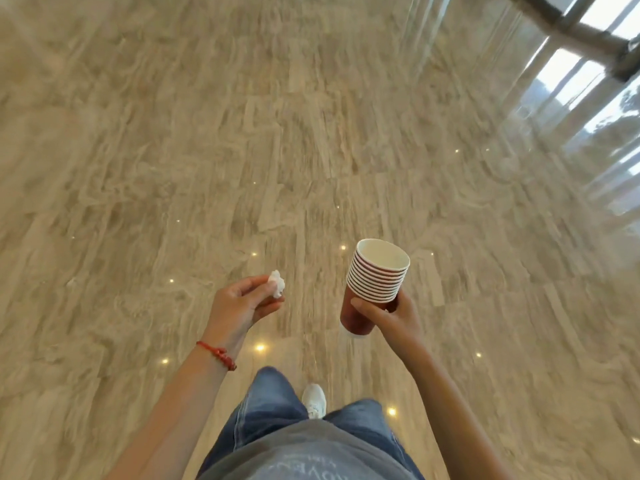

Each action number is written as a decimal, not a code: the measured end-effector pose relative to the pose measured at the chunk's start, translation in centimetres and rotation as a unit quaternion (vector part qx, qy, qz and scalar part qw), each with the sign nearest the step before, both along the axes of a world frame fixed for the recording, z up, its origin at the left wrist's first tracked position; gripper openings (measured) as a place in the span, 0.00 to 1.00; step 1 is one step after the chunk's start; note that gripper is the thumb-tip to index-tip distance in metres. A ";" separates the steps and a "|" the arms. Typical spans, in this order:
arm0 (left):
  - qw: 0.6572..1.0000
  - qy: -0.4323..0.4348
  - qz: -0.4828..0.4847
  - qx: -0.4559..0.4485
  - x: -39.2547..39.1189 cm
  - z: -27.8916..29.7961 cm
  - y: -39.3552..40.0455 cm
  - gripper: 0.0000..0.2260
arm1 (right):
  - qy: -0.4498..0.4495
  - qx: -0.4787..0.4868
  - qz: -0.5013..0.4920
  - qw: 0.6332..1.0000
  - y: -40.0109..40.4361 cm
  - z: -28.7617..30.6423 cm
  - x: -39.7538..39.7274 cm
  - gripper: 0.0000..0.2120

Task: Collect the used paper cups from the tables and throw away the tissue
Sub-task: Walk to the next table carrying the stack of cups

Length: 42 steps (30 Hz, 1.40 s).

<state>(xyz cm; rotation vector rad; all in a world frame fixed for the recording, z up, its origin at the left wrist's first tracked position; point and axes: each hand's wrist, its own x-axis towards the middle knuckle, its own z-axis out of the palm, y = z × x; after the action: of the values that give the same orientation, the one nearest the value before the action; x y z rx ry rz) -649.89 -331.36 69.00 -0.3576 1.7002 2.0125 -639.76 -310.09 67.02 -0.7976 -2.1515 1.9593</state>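
My right hand grips a stack of several nested red paper cups with white rims, held upright and slightly tilted, the top cup empty. My left hand pinches a small crumpled white tissue between the fingertips; a red bead bracelet is on that wrist. Both hands are held out in front of my body at waist height, apart from each other. No table shows in view.
Glossy beige marble floor fills the view, with ceiling lights mirrored in it. Window glare and a dark frame lie at the upper right. My jeans and one white shoe show below.
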 end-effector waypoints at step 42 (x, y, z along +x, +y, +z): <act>0.999 -0.002 -0.034 -0.020 -99.3 0.6 51.6 0.06 | -0.007 -0.031 -0.048 0.998 51.2 1.0 -98.1 0.14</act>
<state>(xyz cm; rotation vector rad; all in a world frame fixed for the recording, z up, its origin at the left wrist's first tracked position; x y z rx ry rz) -749.18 -279.80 69.63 -0.3137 1.7281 1.9315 -737.84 -258.93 68.05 -0.9083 -2.0290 1.9868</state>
